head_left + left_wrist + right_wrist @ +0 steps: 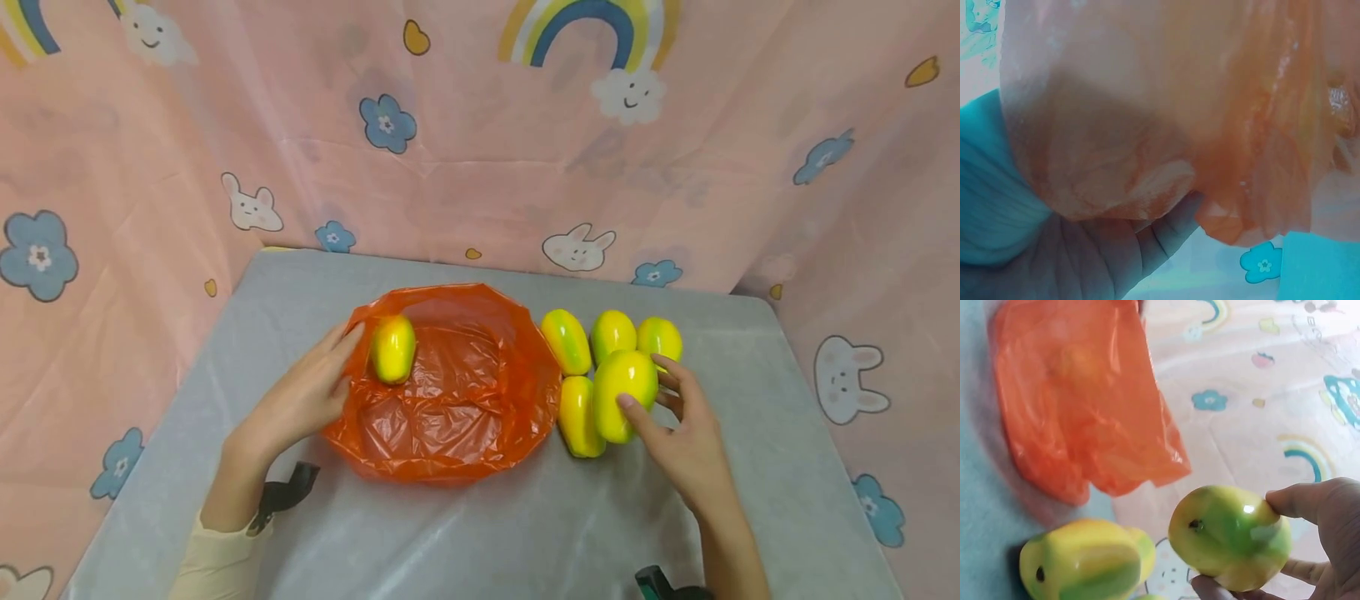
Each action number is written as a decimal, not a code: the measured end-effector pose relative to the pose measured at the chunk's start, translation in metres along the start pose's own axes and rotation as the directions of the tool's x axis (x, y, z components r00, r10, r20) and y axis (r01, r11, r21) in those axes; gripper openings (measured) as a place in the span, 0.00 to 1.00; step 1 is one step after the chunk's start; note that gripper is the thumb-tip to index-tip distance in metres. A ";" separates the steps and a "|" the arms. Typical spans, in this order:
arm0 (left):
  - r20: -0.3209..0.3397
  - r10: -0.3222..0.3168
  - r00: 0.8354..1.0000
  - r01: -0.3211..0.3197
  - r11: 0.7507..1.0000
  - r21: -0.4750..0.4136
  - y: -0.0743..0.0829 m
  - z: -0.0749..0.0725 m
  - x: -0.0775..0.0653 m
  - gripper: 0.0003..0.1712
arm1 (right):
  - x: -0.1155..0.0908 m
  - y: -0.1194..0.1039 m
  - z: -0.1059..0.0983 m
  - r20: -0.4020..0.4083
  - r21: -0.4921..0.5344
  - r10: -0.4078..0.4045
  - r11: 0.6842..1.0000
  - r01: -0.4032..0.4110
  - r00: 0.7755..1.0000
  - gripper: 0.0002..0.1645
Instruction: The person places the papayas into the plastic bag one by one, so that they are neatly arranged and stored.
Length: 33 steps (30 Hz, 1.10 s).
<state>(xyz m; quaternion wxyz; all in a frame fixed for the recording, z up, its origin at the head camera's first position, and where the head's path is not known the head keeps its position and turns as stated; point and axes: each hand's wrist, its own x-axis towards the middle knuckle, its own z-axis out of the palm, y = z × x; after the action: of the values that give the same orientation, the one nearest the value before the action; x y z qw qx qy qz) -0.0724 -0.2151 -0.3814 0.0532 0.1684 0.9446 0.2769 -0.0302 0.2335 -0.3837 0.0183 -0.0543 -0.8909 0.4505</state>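
A red plastic bag (pixel 457 367) lies wide-mouthed on the table, and one yellow-green mango (pixel 393 348) rests inside at its left. My left hand (pixel 307 387) holds the bag's left rim; in the left wrist view the film (pixel 1241 156) covers part of that hand (pixel 1085 262). To the right of the bag, my right hand (pixel 686 442) grips another mango (pixel 624 387) between thumb and fingers, raised above the others. The right wrist view shows this mango (pixel 1229 537) with its dark stem end towards the camera.
Several more mangoes stand close together right of the bag, among them one at the back (pixel 566 342) and one in front (pixel 580 417). A grey cover lies over the table (pixel 480 542). Behind and at both sides hangs a pink printed curtain (pixel 465 192).
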 end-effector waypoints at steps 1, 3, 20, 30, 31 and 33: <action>-0.005 0.004 1.000 -0.004 1.000 0.007 0.000 0.000 0.000 0.46 | 0.000 -0.002 0.001 0.000 0.003 -0.010 1.000 0.010 1.000 0.45; -0.014 0.018 1.000 -0.018 1.000 0.012 0.001 0.001 0.000 0.45 | 0.002 -0.007 0.001 0.003 0.003 -0.033 0.999 0.033 0.999 0.44; -0.013 0.001 1.000 -0.001 1.000 -0.018 0.002 0.004 -0.001 0.46 | 0.026 -0.054 0.018 0.116 0.014 -0.166 0.986 0.165 0.979 0.44; -0.028 0.036 0.999 -0.036 0.999 0.002 0.001 0.001 -0.001 0.45 | 0.034 -0.067 0.037 0.162 0.043 -0.216 0.976 0.212 0.963 0.42; -0.030 0.040 0.999 -0.040 0.999 0.003 0.001 0.001 -0.001 0.45 | 0.035 -0.069 0.039 0.160 0.041 -0.222 0.975 0.218 0.962 0.43; -0.028 0.037 0.999 -0.037 0.999 0.001 0.001 0.000 -0.001 0.44 | 0.038 -0.073 0.042 0.166 0.040 -0.227 0.974 0.224 0.960 0.43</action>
<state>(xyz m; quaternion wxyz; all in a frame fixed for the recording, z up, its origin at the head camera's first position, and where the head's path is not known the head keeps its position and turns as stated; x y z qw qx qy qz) -0.0708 -0.2151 -0.3814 0.0348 0.1818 0.9421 0.2798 -0.0777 0.1612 -0.3504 -0.0056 0.0862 -0.8848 0.4578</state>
